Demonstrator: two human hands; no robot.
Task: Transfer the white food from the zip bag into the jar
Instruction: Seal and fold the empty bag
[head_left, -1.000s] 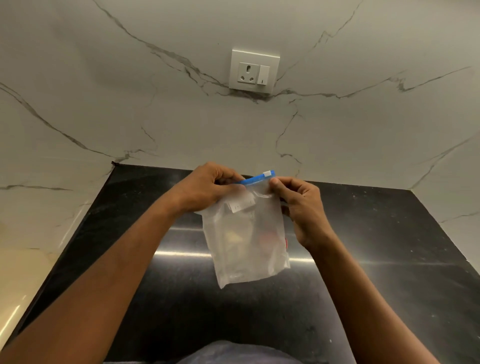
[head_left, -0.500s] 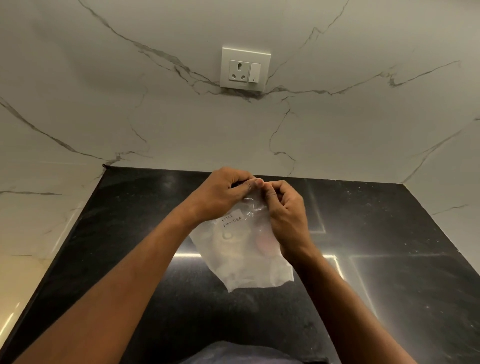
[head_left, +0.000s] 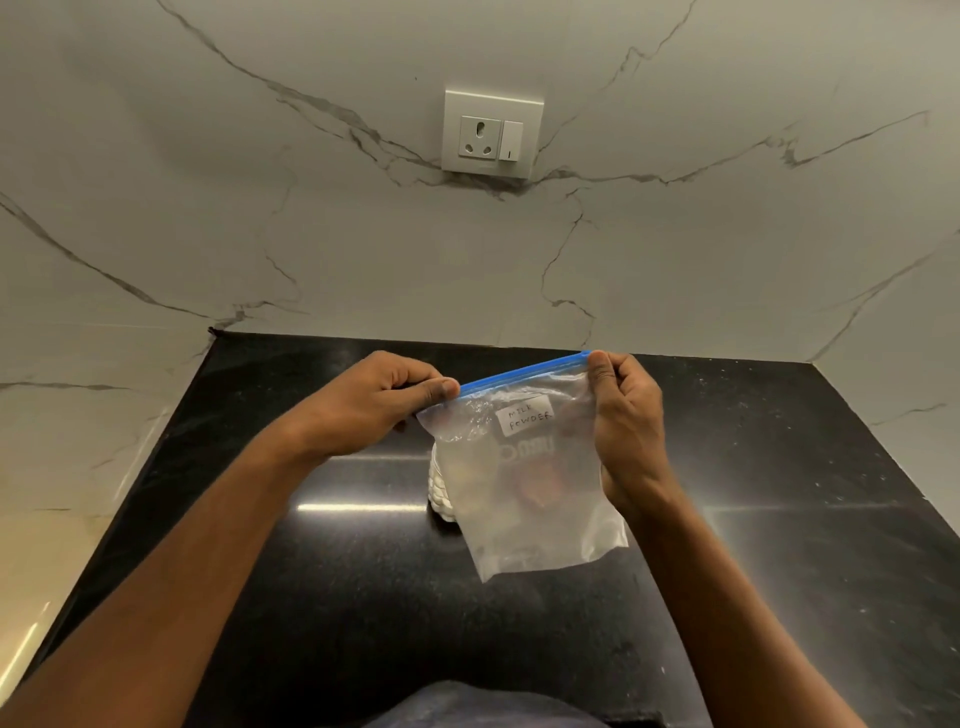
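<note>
The left hand (head_left: 382, 402) pinches one end of the blue zip strip (head_left: 522, 372) between thumb and curled fingers, and the right hand (head_left: 626, 415) pinches the other end the same way, so the zip bag (head_left: 524, 483) hangs stretched between them above the black counter (head_left: 779, 519). A white label (head_left: 525, 420) just under the strip reads "milk powder". The strip looks straight and pressed together, so the bag seems closed. Behind the bag, close to the counter, a ribbed white shape (head_left: 438, 491) peeks out at the bag's left edge, perhaps the jar; something reddish shows blurred through the plastic. I cannot tell how much white food the bag holds. By my reading nothing is poured: opening the zip, tipping the bag and filling the jar all remain
</note>
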